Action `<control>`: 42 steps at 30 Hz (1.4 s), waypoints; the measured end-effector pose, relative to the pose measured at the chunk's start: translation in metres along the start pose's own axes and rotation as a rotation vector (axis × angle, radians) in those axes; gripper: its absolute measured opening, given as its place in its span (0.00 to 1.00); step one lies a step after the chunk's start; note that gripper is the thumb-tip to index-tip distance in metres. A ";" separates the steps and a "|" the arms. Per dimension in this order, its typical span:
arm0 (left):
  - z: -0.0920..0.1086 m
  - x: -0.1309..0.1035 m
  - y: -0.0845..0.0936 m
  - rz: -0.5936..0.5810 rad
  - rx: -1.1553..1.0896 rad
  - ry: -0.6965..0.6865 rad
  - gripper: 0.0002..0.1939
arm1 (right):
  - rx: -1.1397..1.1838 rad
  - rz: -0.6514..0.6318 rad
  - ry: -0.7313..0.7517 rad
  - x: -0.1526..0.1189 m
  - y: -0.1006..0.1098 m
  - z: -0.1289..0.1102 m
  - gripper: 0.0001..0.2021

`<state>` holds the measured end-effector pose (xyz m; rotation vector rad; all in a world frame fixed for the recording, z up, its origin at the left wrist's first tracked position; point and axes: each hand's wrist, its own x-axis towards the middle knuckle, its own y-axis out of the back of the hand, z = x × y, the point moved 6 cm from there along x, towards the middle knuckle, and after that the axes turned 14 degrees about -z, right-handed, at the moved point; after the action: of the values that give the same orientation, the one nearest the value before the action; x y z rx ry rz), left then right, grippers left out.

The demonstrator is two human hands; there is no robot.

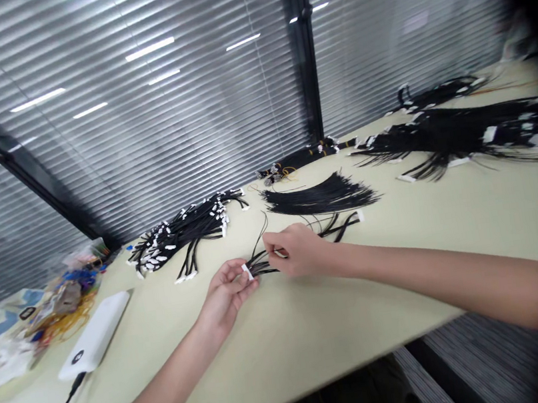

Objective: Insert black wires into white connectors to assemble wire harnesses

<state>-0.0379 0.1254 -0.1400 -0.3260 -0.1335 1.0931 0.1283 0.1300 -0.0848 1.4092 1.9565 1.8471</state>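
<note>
My left hand [231,289] pinches a white connector [247,272] at the end of a black wire harness [261,268]. Just to its right, my right hand [293,252] is closed over the harness wires, fingertips pressed together. It seems to grip a thin black wire, one loose end of which sticks up between the hands. Behind my right wrist the harness fans out to another white connector [361,215]. Close behind my hands lies a bundle of loose straight black wires [321,195]. My right palm hides part of the harness.
A pile of black harnesses with white connectors [185,231] lies back left; more harnesses [455,130] spread at the right. Tied cable bundles [305,157] lie by the blinds. A white power bank [95,335] with a black cable and plastic bags [7,314] are at the left.
</note>
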 end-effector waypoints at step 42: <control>-0.001 0.002 0.002 -0.030 0.036 0.004 0.14 | 0.348 -0.129 -0.235 0.001 -0.006 0.004 0.05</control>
<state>-0.0382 0.1275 -0.1420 -0.2931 -0.1144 1.0639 0.1265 0.1346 -0.0901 1.4636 2.2558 1.2651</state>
